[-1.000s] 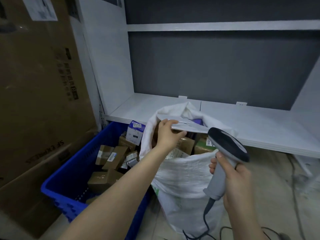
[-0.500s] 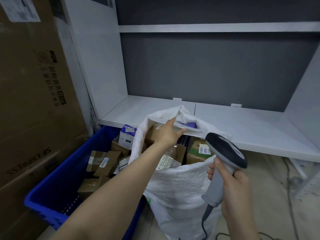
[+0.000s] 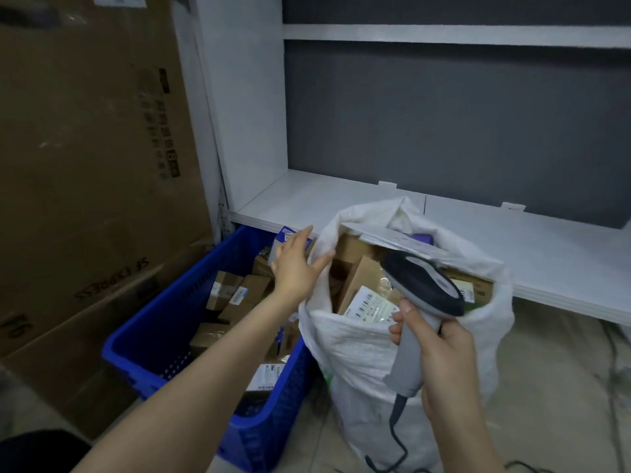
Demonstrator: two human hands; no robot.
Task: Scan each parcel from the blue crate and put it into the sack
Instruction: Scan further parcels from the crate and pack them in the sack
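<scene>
I observe the left hand [image 3: 293, 266] held flat, fingers straight and spread, holding nothing. It is above the far end of the blue crate [image 3: 146, 346], just beside the left rim of the sack [image 3: 358, 356]; I cannot tell whether its thumb touches the fabric. The right hand [image 3: 444, 367] grips the grey handle of the scanner [image 3: 423, 288], fingers wrapped round it, with the dark head tilted over the sack's open mouth. A cable [image 3: 396, 435] hangs from the handle's base down the front of the sack. The crate stands on the floor [image 3: 563, 387] against the sack's left side and holds several brown parcels [image 3: 227, 293] with white labels. The sack stands upright, packed close to its rim. 1 labelled parcel [image 3: 370, 307] faces up just left of the scanner, and a flat white mailer [image 3: 392, 237] lies across the top at the back. Behind both runs a white shelf [image 3: 324, 199]. A large cardboard box [image 3: 85, 148] stands left of the crate.
</scene>
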